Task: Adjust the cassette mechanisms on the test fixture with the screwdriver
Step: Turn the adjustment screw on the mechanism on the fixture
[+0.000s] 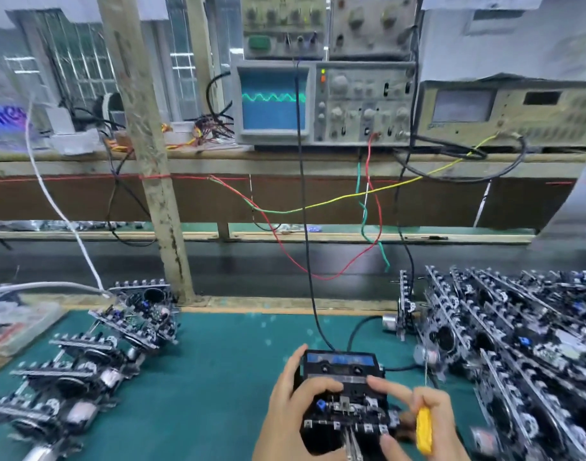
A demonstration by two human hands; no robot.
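Both hands clamped: left [295, 400] on black cassette mechanism [346, 394], right [428, 424] round yellow screwdriver [424, 430].

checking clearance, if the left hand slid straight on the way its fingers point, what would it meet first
Probably the right hand, whose fingers lie across the cassette mechanism just ahead of the left hand fingertips; depth is unclear.
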